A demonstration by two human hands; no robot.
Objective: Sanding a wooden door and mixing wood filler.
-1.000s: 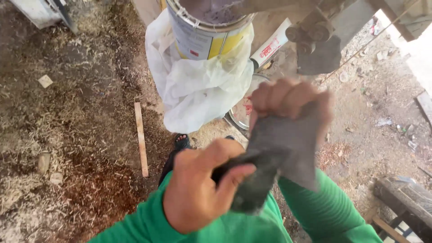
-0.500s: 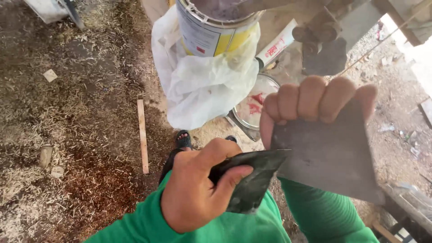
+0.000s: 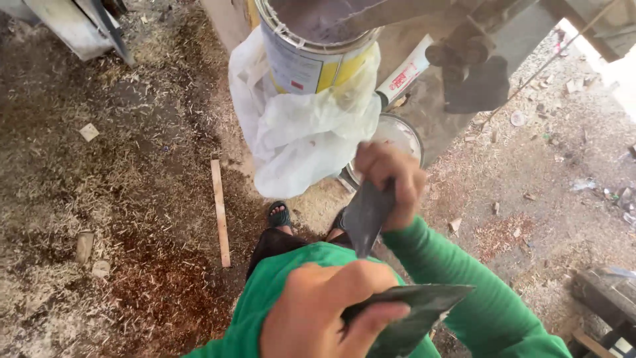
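My left hand is closed around a flat dark grey scraper blade, held low and close to my green-sleeved chest. My right hand grips a second dark scraper blade that points downward, its tip just above the left hand. Both blades are smeared with grey paste. An open tin can of greyish paste stands on a bench edge above the hands, with a crumpled white plastic bag hanging below it.
A can lid lies behind my right hand. A white tube rests beside the can. The ground is covered in sawdust, with a thin wooden stick lying on it. My sandalled feet show below.
My right hand has turned its blade from flat and facing me to edge-on, pointing down, and moved left and away. The left hand dropped lower in view.
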